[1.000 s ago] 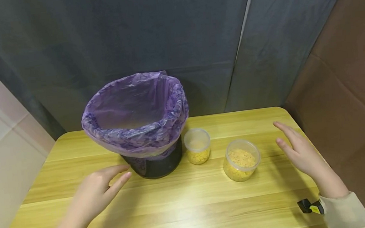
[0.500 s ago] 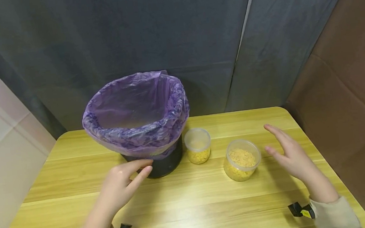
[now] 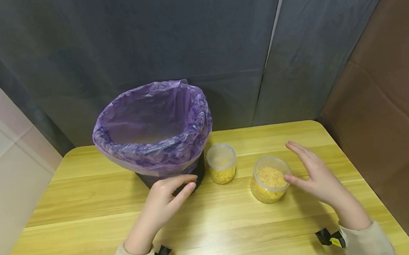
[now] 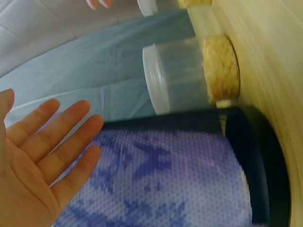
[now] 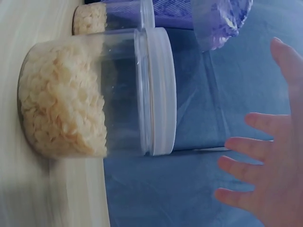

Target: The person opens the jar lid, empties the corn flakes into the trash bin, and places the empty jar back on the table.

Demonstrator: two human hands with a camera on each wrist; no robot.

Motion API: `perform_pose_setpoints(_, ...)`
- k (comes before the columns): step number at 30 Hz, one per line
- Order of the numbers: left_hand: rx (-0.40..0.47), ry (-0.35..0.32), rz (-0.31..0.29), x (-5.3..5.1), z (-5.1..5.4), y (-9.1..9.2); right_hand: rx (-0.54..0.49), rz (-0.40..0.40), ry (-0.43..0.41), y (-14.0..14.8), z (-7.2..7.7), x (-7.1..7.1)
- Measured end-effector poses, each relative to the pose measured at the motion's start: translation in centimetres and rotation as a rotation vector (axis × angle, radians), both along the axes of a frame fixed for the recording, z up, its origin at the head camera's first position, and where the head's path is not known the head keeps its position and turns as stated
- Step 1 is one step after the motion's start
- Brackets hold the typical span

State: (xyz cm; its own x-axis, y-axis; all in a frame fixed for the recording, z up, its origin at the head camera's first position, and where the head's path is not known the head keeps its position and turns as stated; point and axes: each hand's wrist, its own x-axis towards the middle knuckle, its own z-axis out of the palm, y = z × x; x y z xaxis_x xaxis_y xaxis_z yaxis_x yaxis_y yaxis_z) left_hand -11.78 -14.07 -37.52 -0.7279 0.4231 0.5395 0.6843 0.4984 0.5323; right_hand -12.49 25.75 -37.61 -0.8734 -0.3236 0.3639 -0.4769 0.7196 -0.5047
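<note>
Larger jar point(image 3: 266, 193): upright, at nine o'clock from the right grip point(image 3: 316, 177), the nearer hand. Right grip, left grip point(image 3: 164, 199): fingers extended, nothing held.

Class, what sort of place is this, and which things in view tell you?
Probably a screened-off tabletop workspace: a dark grey backdrop hangs behind the wood-grain table, with a brown covering along its right side.

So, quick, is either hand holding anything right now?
Left hand: open, holding nothing, near the lined bin.
Right hand: open, holding nothing, near the larger jar.
</note>
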Motion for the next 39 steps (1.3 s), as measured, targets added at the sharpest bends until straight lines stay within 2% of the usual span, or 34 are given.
perform_pose_setpoints(6, 0.017, -0.042, -0.043, -0.4, -0.6, 2.0, 0.020, -0.003, 0.001, -0.8, 0.2, 0.1)
perform_pose_setpoints(14, 0.011, -0.128, -0.068, -1.0, -2.0, 4.8, 0.036, -0.020, -0.066, -1.4, 0.0, 0.4)
perform_pose_setpoints(20, 0.020, -0.202, -0.111, -1.3, -3.2, 6.7, 0.052, -0.027, -0.116, -1.8, -0.5, 0.3)
perform_pose_setpoints(27, 0.033, -0.323, -0.117, -1.5, -4.5, 8.0, 0.057, -0.020, -0.131, -2.2, -1.3, 0.0)
perform_pose_setpoints(39, 0.010, -0.405, -0.150, -1.8, -5.5, 10.1, 0.055, -0.040, -0.189, -2.5, -2.5, -0.2)
